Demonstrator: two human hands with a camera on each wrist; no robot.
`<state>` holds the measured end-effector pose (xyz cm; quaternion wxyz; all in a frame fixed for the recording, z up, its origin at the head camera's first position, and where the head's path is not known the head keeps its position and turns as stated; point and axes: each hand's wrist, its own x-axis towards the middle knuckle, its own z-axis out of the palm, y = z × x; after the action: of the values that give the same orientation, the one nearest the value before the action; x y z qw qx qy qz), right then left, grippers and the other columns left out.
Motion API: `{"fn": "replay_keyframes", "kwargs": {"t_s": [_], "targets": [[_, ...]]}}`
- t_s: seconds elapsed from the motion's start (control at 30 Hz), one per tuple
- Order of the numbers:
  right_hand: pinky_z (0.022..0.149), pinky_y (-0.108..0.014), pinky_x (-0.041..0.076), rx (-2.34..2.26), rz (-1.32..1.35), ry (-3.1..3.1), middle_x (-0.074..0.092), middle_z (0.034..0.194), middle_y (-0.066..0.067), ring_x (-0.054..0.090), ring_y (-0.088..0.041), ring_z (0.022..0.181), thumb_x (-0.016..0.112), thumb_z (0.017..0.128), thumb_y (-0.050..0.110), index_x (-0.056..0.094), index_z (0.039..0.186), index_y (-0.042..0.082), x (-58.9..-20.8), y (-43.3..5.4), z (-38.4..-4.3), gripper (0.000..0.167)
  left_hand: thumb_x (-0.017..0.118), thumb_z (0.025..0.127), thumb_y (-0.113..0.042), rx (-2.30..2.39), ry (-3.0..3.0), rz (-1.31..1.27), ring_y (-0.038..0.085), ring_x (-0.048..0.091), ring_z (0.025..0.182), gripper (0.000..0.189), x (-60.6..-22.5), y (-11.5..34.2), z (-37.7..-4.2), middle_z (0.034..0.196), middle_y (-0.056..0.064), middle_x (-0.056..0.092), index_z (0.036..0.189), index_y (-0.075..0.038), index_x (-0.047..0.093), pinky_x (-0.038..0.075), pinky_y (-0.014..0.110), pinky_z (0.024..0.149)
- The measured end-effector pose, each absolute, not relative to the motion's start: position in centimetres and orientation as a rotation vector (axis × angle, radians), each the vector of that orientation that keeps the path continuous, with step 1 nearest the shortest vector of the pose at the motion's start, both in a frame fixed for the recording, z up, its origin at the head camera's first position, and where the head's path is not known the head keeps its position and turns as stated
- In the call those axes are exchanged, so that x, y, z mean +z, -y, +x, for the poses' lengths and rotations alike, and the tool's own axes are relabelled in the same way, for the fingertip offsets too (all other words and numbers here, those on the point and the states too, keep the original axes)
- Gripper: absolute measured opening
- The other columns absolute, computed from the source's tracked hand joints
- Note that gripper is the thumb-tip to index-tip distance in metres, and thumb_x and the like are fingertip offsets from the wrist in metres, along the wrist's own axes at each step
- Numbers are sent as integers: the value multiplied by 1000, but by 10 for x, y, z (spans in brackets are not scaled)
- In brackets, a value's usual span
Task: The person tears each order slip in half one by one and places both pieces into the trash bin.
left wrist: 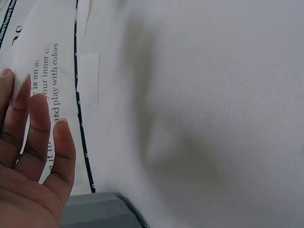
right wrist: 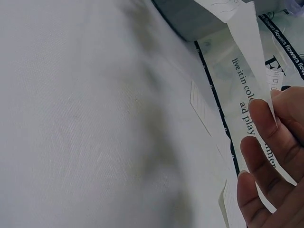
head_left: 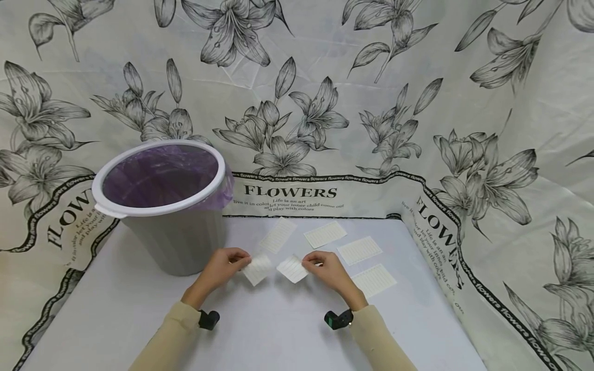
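While the left hand [head_left: 227, 264] is pinching one piece of paper [head_left: 257, 270] between thumb and fingertip, remaining fingers loosely parted, the right hand [head_left: 328, 269] is holding a second piece [head_left: 293, 269] likewise, probably because light edge grips are leaving the thin paper uncovered. Four paper sheets [head_left: 360, 251] are lying ahead of and beside the right hand, perhaps spaced for easy picking; a bin [head_left: 178, 242] is standing ahead and left of the left hand, seemingly within reach.
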<state>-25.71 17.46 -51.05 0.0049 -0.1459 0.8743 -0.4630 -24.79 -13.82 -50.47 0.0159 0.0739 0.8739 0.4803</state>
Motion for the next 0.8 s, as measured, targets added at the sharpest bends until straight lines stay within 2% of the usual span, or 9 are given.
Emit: {"fn": "replay_keyframes", "kwargs": {"t_s": [0.43,0.8], "targets": [[71,-24,54,-1463,-453,-2754,77,95,-8,70,-19,89,72,96,12,76,97,4,-507,-183,-257,9,73,97,-20,1475,-2754,263,13,63,81,15,-507,149,-252,92,2,75,103,-7,78,51,24,66],[69,-23,53,-1468,-446,-2770,77,94,-7,69,-16,86,73,95,12,77,96,5,-499,-183,-265,8,73,97,-20,1490,-2794,350,12,63,79,15,-492,157,-249,90,3,75,102,-7,78,51,24,65]]}}
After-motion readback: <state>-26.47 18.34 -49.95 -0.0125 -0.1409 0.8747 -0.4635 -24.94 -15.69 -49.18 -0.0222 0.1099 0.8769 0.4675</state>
